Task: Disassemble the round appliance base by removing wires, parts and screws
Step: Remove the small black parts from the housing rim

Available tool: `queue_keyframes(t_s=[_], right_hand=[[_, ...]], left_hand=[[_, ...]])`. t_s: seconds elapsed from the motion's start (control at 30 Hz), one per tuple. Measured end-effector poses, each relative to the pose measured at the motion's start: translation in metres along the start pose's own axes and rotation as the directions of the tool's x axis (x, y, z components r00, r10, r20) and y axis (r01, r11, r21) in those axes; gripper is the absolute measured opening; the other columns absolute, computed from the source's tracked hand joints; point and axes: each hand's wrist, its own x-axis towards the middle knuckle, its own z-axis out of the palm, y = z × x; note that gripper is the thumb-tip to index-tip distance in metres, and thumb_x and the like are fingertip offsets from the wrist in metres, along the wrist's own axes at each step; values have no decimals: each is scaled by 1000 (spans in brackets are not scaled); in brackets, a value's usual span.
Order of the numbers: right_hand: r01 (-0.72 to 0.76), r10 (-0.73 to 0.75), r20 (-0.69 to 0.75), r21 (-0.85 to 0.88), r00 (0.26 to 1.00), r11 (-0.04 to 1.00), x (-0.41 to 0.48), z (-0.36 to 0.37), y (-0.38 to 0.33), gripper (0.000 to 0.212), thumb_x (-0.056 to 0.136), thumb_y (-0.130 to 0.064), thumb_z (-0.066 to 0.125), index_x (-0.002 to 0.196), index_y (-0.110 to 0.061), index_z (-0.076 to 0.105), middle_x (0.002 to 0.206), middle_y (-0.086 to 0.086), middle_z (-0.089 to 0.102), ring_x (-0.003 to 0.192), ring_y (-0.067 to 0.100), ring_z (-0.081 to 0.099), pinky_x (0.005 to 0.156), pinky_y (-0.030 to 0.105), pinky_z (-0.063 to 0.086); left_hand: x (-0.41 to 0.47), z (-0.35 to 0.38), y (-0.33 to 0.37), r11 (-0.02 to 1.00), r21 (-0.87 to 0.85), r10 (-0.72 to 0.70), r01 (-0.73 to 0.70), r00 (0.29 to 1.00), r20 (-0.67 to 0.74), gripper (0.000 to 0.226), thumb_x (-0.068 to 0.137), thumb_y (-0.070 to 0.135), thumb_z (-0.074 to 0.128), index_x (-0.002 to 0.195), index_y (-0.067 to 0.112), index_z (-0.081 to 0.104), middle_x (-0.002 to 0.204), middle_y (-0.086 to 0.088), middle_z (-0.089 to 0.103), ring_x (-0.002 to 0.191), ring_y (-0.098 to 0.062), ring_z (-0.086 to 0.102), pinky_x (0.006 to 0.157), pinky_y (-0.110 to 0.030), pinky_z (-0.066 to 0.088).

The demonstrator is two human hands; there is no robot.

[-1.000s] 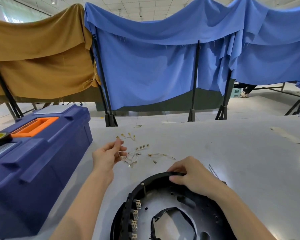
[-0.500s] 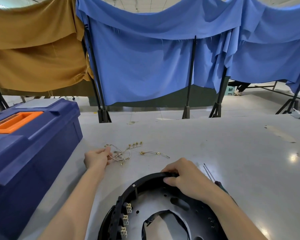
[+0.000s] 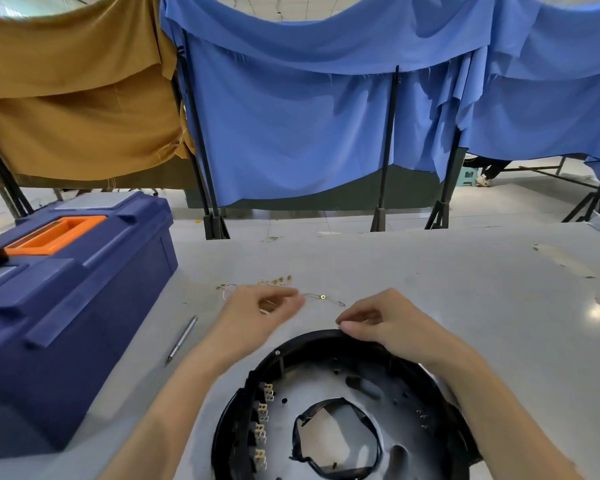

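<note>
While the right hand (image 3: 392, 323) pinches the far rim of the round base (image 3: 343, 410) just below both hands, and the blurred left hand (image 3: 257, 306) hovers half-curled, grip indeterminable, over loose wires (image 3: 323, 297): risk, small brass terminals (image 3: 279, 279) scattering across bench (image 3: 465, 289) if brushed.

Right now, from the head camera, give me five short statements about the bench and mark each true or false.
1. The right hand rests on the far rim of the round appliance base. True.
2. The toolbox is red. False: it is dark blue with an orange handle.
3. The loose wires lie on the table beyond the base. True.
4. The left hand grips the pen-like metal tool. False: the tool lies alone beside the toolbox.
5. The connector blocks sit along the base's right side. False: they line its left inner edge.
</note>
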Motion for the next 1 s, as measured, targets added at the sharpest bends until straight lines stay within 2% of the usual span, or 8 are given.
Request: queue_keyframes(t_s=[0.07, 0.17, 0.33, 0.43, 0.6, 0.8, 0.93, 1.0], right_hand=[[-15, 15, 6, -84, 1000, 996, -5, -14, 1, 10, 84, -27, 73, 92, -22, 77, 86, -12, 74, 80, -3, 67, 78, 20, 52], [-90, 111, 82, -221, 991, 971, -15, -29, 4, 14, 81, -28, 75, 93, -20, 75, 87, -8, 74, 76, 4, 67, 66, 20, 55], [-71, 98, 75, -299, 992, 952, -16, -23, 2, 15, 80, -18, 75, 94, -18, 75, 84, -2, 74, 63, 4, 63, 60, 15, 49], [-46, 49, 7, -232, 999, 972, -10, -11, 1, 13, 78, -19, 78, 90, -16, 76, 79, -1, 75, 67, 6, 66, 64, 16, 50], [-12, -20, -162, -196, 987, 981, -2, 16, 2, 9, 76, -30, 79, 79, -22, 75, 73, -6, 73, 70, 6, 68, 71, 26, 55], [57, -57, 0, 15, 998, 998, -7, 11, 3, 9, 78, -28, 78, 86, -23, 77, 77, -8, 75, 74, 1, 69, 71, 18, 51], [33, -30, -56, 58, 998, 998, -8, 19, 5, 9, 77, -23, 79, 86, -25, 76, 76, -6, 74, 63, 1, 65, 58, 11, 45], [38, -25, -98, 124, 995, 992, -10, 26, 5, 7, 78, -23, 78, 85, -24, 76, 77, -4, 74, 64, 7, 66, 54, 13, 47]], left_hand=[[-15, 9, 2, 991, 124, 22, -43, 985, 169, 38, 79, 44, 75, 114, 34, 68, 104, 15, 71, 96, 5, 64, 88, -16, 49], [-29, 20, -4, 968, 240, 22, -70, 980, 197, 45, 85, 35, 71, 129, 30, 61, 123, 15, 64, 114, 3, 56, 102, -18, 41], [-35, 15, -10, 956, 278, 68, -90, 994, 90, 28, 89, 17, 65, 114, 27, 71, 111, 14, 72, 106, -2, 63, 97, -22, 47], [-36, 7, -11, 947, 317, 32, -52, 997, 67, 24, 87, 12, 65, 103, 28, 75, 98, 9, 76, 99, -12, 67, 92, -33, 52], [-35, -8, -19, 904, 421, -59, 69, 998, -36, 30, 87, 15, 67, 112, 31, 72, 105, 5, 73, 104, -15, 64, 91, -33, 51], [-36, -21, -27, 905, 403, -104, 135, 990, -98, 29, 86, 13, 69, 110, 29, 73, 104, 3, 72, 105, -14, 63, 80, -22, 41], [-39, -18, -23, 881, 448, -117, 152, 987, -107, 43, 86, 24, 71, 128, 27, 61, 127, 1, 64, 118, -20, 57, 99, -32, 44], [-41, -10, -12, 878, 475, -14, 57, 995, -95, 43, 87, 29, 70, 129, 26, 59, 130, 5, 59, 122, -20, 52, 104, -33, 39]])
